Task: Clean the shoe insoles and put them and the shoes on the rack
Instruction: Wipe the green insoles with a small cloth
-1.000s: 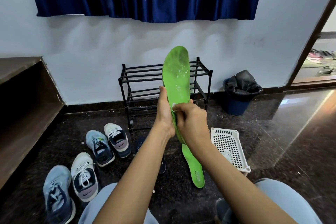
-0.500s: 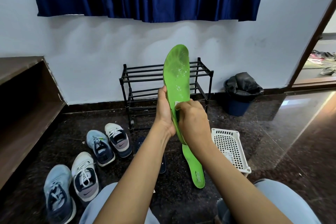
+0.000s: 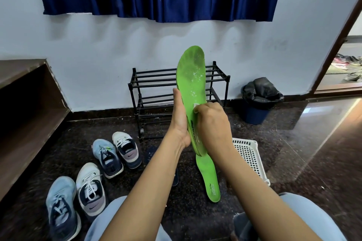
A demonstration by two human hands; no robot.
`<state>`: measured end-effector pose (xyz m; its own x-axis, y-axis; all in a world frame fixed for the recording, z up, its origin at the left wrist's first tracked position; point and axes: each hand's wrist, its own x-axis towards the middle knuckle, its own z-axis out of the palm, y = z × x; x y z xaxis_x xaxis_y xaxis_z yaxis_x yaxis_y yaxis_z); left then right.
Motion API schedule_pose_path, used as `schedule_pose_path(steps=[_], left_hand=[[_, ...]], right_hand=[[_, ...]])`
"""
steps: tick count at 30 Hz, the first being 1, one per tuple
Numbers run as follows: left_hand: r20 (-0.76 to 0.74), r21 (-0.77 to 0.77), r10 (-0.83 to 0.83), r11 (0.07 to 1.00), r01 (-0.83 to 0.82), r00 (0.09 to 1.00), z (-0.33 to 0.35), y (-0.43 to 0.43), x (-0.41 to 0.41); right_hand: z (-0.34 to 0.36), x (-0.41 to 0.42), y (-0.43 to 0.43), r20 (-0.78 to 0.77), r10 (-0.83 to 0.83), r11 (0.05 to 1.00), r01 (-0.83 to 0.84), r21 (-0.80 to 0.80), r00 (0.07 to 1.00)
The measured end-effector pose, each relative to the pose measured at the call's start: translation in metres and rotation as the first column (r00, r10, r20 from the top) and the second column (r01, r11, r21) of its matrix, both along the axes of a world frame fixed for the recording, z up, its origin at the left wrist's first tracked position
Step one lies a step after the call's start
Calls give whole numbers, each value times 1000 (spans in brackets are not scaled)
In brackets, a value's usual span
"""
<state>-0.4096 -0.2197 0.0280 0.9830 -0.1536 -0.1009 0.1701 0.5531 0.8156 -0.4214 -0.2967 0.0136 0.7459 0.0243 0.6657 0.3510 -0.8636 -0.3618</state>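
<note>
My left hand [image 3: 181,118] grips a green insole [image 3: 193,76] upright by its left edge, toe end up, in front of the black shoe rack [image 3: 154,84]. White specks dot the insole's upper half. My right hand [image 3: 213,123] pinches a small white wipe [image 3: 195,106] against the insole's middle. A second green insole [image 3: 209,178] lies on the dark floor below. A dark insole [image 3: 151,155] lies partly hidden behind my left forearm. Two pairs of sneakers stand at the left: the far pair [image 3: 117,152] and the near pair [image 3: 76,199].
A white perforated basket [image 3: 252,160] sits on the floor at the right. A blue bin with a black bag [image 3: 258,100] stands by the wall. Wooden shelving [image 3: 25,107] fills the left side. A doorway [image 3: 348,64] opens at the far right. My knees are at the bottom.
My right hand with the wipe has slid a little up the insole. The insole and my left hand have held nearly still.
</note>
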Motion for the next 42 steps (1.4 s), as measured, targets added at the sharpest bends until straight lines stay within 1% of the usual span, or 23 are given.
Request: schedule_pose_path(steps=[4,6,10,18,24,29,32,36,42], left_hand=[[5,26,-58,998,58,998,-1,-9,-5],[-4,40,-60,997,61,998,-2,-8,-3],[-12,16,-25,1000,25,1000,-3,-2,1],[-14,51,-39,998,40,999,-3,-6,-1],[-27,66,-27,997,29,999,-2,0,2],[9,101,-70,993,69,997,-3,-3,0],[5,127,-77,989,76,997,-4,-3,1],[-9,113,-46,992,47,999,-5,-1,2],[14,108,-88,990,86,996,-5,-8,-2]], right_hand=[[6,9,-10,2,-44,998,44,33,999],[2,4,-7,-14,-52,998,52,39,999],[-7,-5,1,-71,4,999,-2,34,997],[2,2,-3,-62,-35,997,40,71,997],[-2,-6,1,-90,-7,1000,10,27,996],[5,4,-6,-39,-42,997,44,60,998],[2,1,-7,-77,-48,997,52,51,996],[-3,-4,-5,-114,-17,999,21,32,993],[7,9,-16,-70,-84,993,89,77,994]])
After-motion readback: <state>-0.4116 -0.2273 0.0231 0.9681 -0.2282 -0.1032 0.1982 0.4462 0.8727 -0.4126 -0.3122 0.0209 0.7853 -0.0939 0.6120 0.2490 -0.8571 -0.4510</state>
